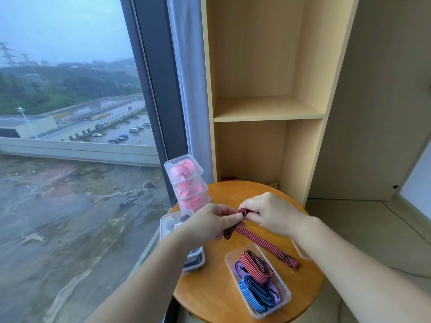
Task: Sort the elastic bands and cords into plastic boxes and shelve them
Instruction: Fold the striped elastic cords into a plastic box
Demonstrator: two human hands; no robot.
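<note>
Holding red striped band, hands, open box with coiled bands

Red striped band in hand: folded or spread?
Partly folded: left hand and right hand pinch a fold at one end; the rest of the band trails across the table.

Plastic box partly behind left arm

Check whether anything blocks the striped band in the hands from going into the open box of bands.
Nothing visible does. The left hand and right hand pinch the striped band above the table; the open box, no lid on it, lies nearer the person.
</note>
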